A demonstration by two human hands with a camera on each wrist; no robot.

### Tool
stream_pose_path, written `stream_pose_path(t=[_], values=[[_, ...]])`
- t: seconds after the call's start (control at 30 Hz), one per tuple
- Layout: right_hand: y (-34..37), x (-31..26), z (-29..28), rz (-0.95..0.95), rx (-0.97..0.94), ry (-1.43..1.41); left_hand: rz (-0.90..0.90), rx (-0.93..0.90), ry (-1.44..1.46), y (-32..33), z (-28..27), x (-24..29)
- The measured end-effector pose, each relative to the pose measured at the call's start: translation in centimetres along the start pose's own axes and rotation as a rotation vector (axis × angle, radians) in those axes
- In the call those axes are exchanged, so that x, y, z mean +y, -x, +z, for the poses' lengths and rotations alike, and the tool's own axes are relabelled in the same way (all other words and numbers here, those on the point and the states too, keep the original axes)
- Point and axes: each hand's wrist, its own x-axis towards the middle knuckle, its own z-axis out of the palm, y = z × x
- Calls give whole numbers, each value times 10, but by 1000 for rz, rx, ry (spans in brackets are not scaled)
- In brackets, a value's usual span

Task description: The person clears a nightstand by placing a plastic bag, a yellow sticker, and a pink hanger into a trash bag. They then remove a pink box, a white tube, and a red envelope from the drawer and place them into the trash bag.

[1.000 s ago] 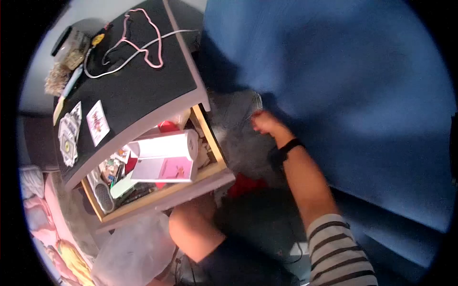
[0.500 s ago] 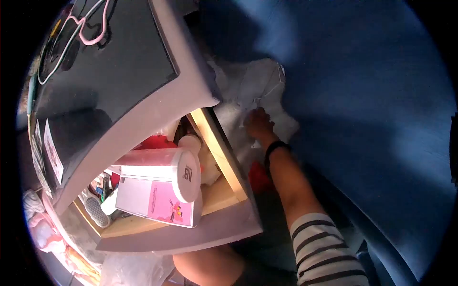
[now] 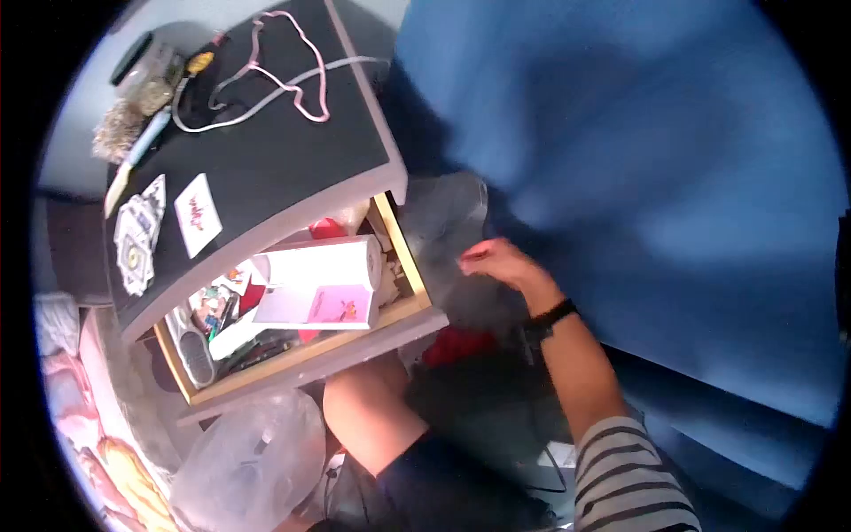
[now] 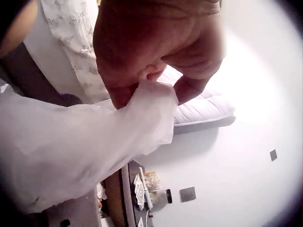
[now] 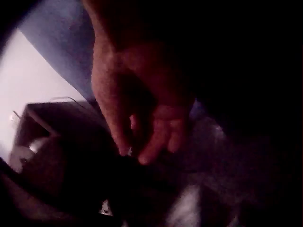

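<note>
My left hand [image 4: 161, 47] pinches the gathered end of a translucent white plastic bag [image 4: 94, 146] between thumb and fingers. In the head view the bag [image 3: 253, 465] hangs puffed out below the drawer front, beside a bare knee. My right hand [image 3: 505, 263], wearing a black wristband [image 3: 551, 319], is held between the drawer and a blue fabric hanging. The right wrist view is dark; there the thumb and fingertips meet around a tiny pale bit [image 5: 130, 151]. Behind that hand lies a crumpled clear plastic sheet [image 3: 443, 213] in the shade.
An open drawer [image 3: 310, 365] holds a white and pink box [image 3: 328, 262], a grey-soled shoe [image 3: 195, 355] and small clutter. On the dark cabinet top [image 3: 275, 160] lie a pink hanger [image 3: 321, 80], cards [image 3: 137, 248] and a jar. Blue fabric [image 3: 665, 222] fills the right side.
The head view leaned in closer, then drew back. My right hand reached down to the clear plastic sheet half a second ago and has now come away from it, towards me.
</note>
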Motion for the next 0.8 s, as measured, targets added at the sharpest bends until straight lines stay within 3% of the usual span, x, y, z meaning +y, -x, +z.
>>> stream_pose_path(t=[0.07,0.17,0.23,0.3,0.37,0.4,0.53,0.63,0.73,0.8], values=[[48,-37,-13,-125,165,-202,9,76,173,10,19,18],[149,-133,-18,-373,296,-37,-146,17,535,33,28,85],[206,-186,-11,-424,221,-1,-411,-134,1681,49,23,121],[252,-229,10,-546,212,196,-513,21,1479,60,29,103],[289,-263,46,-683,168,258,-222,-184,1552,65,16,123],[299,-274,66,-890,-40,134,-200,-122,1584,69,13,138],[323,-321,154,-1072,-250,120,-172,-117,1750,78,-15,145],[331,-345,220,-1082,-377,8,-147,-118,1846,80,-29,136],[332,-348,286,-928,-610,-82,-101,-105,1870,84,-44,123],[303,-334,323,-834,-847,19,-88,-86,1885,84,-50,125]])
